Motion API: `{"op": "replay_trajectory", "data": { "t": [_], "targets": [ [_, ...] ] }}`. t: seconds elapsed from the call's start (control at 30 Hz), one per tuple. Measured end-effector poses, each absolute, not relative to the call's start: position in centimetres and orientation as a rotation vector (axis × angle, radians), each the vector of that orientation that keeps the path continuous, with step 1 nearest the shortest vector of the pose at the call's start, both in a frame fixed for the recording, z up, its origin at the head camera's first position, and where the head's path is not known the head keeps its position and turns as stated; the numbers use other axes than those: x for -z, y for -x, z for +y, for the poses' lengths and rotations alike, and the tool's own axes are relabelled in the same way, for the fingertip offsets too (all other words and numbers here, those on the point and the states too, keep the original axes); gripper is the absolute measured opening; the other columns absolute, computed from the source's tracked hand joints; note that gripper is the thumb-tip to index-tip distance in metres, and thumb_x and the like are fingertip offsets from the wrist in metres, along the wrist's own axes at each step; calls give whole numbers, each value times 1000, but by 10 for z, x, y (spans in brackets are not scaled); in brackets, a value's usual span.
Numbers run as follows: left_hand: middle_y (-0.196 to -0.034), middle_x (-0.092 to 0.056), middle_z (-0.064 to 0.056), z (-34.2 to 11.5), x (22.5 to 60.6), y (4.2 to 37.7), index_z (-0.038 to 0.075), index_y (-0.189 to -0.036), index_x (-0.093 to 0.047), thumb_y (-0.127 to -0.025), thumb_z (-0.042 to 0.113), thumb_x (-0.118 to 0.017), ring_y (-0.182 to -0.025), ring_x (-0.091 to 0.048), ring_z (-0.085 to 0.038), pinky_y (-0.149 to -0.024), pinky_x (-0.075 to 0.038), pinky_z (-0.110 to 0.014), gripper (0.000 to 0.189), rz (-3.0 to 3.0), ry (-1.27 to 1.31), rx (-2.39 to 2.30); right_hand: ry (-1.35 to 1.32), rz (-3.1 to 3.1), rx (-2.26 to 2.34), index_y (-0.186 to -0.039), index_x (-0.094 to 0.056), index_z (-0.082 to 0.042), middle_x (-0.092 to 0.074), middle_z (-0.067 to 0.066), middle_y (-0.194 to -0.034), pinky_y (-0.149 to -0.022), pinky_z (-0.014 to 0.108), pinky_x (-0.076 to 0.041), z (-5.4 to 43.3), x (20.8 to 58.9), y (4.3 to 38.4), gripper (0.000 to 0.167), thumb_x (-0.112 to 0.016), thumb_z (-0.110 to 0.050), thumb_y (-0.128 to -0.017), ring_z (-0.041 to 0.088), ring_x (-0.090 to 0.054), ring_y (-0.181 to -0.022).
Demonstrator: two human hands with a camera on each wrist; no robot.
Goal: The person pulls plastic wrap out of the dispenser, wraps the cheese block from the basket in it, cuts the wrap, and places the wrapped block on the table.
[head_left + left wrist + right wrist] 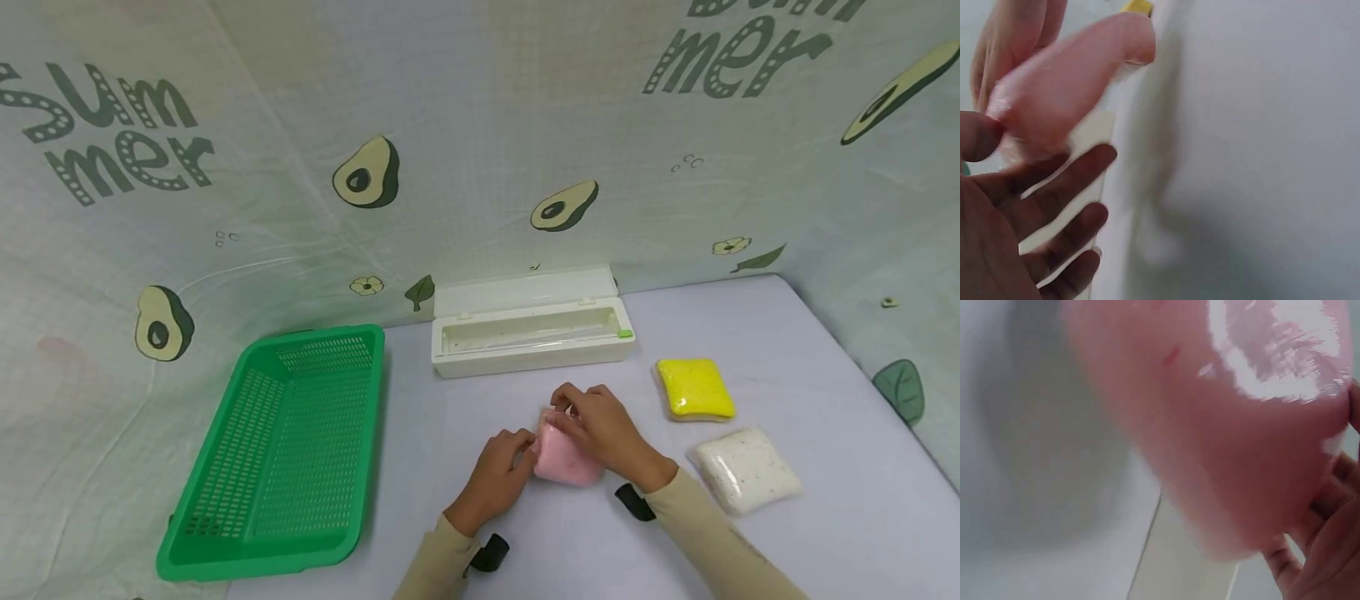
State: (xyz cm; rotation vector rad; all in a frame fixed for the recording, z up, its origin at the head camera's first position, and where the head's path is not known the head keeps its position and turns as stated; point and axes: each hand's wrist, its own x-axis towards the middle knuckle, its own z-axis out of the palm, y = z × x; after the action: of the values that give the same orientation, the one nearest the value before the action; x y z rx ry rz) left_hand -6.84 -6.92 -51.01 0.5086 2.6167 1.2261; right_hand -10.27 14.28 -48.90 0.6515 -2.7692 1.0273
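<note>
A soft pink packet (pixel 564 460) in shiny clear plastic is held up between the two hands, above the pale table. At its left corner, the left hand (pixel 495 475) pinches it with the thumb and forefinger. The other fingers of that hand (pixel 997 231) are spread apart in the left wrist view. The right hand (pixel 609 432) grips the packet's upper right edge with bent fingers. In the right wrist view the glossy packet (pixel 1222 444) fills much of the picture, and only part of the right hand (pixel 1329 550) shows at its edge.
A green perforated basket (pixel 367 433) stands on the left. Behind the hands is a long white box (pixel 525 361) with its lid (pixel 525 292) raised. To the right lie a yellow packet (pixel 694 388) and a white packet (pixel 746 471). A printed cloth (pixel 465 167) hangs behind the table.
</note>
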Motion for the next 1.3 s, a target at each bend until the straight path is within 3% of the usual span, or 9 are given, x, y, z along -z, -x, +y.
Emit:
{"op": "replay_trajectory", "data": {
  "t": [0.13, 0.2, 0.33, 0.53, 0.73, 0.87, 1.03, 1.3],
  "targets": [
    [-116, -69, -8, -69, 520, 67, 2, -124, -69, -106, 18, -56, -103, -56, -21, -88, -47, -37, 27, 2751, -478, -1085, -637, -2818, -1041, -109, -75, -13, -77, -5, -93, -96, 50, -50, 141, 499, 103, 14, -77, -20, -97, 20, -65, -89],
    [-123, -67, -9, -68, 524, 67, 2, -131, -65, -104, 14, -62, -108, -56, -24, -91, -47, -40, 30, 2827, -449, -1032, -664, -2802, -1020, -119, -75, -7, -78, 5, -112, -101, 55, -50, 144, 503, 99, 25, -78, -17, -97, 29, -69, -105],
    [-138, -62, -11, -73, 526, 66, 3, -145, -55, -99, 10, -70, -121, -56, -28, -99, -48, -47, 49, 2868, -413, -1014, -663, -2835, -943, -136, -66, -1, -63, 20, -143, -105, 63, -47, 156, 508, 86, 53, -85, -21, -90, 42, -62, -128],
    [-149, -58, -10, -82, 524, 67, 3, -152, -51, -87, 11, -82, -130, -51, -29, -108, -43, -52, 72, 2799, -558, -950, -666, -2927, -895, -149, -56, -3, -55, 22, -147, -103, 63, -48, 172, 511, 66, 89, -98, -24, -74, 43, -58, -127],
    [-149, -58, -10, -67, 528, 74, 3, -154, -48, -87, 22, -88, -131, -51, -28, -109, -41, -50, 80, 2831, -631, -885, -629, -2855, -863, -149, -54, 2, -61, 21, -142, -101, 61, -49, 180, 515, 62, 86, -96, -7, -74, 42, -59, -125],
    [-147, -60, -9, -48, 532, 84, 2, -153, -50, -88, 25, -89, -129, -52, -26, -108, -42, -47, 79, 2886, -662, -837, -557, -2842, -783, -149, -53, 5, -60, 24, -144, -106, 62, -44, 188, 517, 65, 84, -93, 0, -75, 43, -57, -130],
    [-148, -61, -7, -26, 531, 99, 4, -155, -49, -91, 32, -87, -128, -52, -24, -108, -42, -43, 79, 2925, -681, -738, -497, -2890, -618, -150, -51, 6, -58, 27, -147, -112, 62, -36, 200, 515, 73, 81, -90, 0, -79, 45, -54, -133],
    [-146, -63, -4, -3, 532, 120, 8, -155, -50, -95, 38, -82, -124, -54, -22, -107, -43, -40, 74, 2991, -733, -552, -387, -2929, -457, -149, -51, 6, -56, 32, -146, -113, 68, -34, 206, 511, 83, 75, -86, 1, -83, 52, -53, -130]
  ]
}}
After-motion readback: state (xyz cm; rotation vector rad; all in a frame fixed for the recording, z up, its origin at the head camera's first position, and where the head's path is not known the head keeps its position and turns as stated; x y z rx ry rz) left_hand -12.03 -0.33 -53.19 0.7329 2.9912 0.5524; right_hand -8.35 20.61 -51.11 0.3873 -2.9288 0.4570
